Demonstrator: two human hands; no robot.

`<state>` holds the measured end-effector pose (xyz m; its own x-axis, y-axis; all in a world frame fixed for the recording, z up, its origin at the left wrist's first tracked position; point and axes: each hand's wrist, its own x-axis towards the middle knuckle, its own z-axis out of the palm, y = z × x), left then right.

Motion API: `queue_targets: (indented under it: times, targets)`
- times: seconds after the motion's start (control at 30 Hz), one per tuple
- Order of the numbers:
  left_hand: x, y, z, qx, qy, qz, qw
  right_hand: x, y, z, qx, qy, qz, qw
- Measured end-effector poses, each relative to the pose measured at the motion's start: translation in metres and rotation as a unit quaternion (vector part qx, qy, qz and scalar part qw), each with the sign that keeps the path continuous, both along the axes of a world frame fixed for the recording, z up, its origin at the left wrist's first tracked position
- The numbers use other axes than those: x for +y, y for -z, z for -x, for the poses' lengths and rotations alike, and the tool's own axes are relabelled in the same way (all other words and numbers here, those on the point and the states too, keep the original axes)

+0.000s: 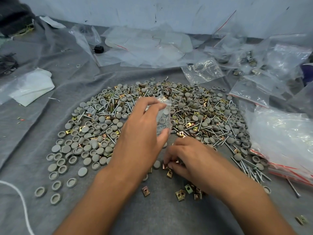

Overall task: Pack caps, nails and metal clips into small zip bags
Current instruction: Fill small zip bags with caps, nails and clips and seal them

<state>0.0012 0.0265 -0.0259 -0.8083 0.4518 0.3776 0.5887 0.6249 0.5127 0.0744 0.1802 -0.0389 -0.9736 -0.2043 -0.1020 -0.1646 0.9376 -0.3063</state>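
Note:
A wide heap of grey caps (pixel 94 143), silver nails (pixel 199 122) and brass metal clips (pixel 181 194) is spread over a grey cloth (pixel 152 214). My left hand (pixel 144 131) holds a small clear zip bag (pixel 163 116) above the heap, fingers and thumb curled round it. Caps and nails show inside the bag. My right hand (pixel 188 156) is down on the cloth, its fingertips pinching brass clips (pixel 166 167) at the near edge of the heap.
A stack of empty red-striped zip bags (pixel 281 143) lies at the right. More loose and filled bags (pixel 203 70) crowd the back and right. White plastic (pixel 32 85) lies at the left, a white cord (pixel 22 200) at the near left, a black cap (pixel 99 48) at the back.

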Motion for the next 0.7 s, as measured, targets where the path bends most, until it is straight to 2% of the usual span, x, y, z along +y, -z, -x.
queue_targets:
  times: [0.13,0.27,0.53,0.63,0.7]
  targets:
    - [0.0,0.001,0.0,-0.001,0.002,-0.003,1.0,0.0,-0.002,0.0,-0.004,0.01,0.016,1.0]
    - [0.001,0.0,0.0,0.004,0.004,-0.005,1.0,-0.006,-0.002,0.0,0.001,0.005,-0.015,1.0]
    - [-0.001,0.0,0.001,0.0,0.002,0.007,1.0,-0.008,0.005,-0.002,0.006,-0.038,0.0,0.999]
    - [-0.001,0.001,0.002,-0.005,-0.003,0.015,1.0,-0.004,0.003,0.001,0.005,0.045,0.1,0.994]
    - [-0.001,0.0,0.002,-0.005,0.0,0.018,1.0,-0.003,-0.001,0.005,0.097,0.108,0.174,0.974]
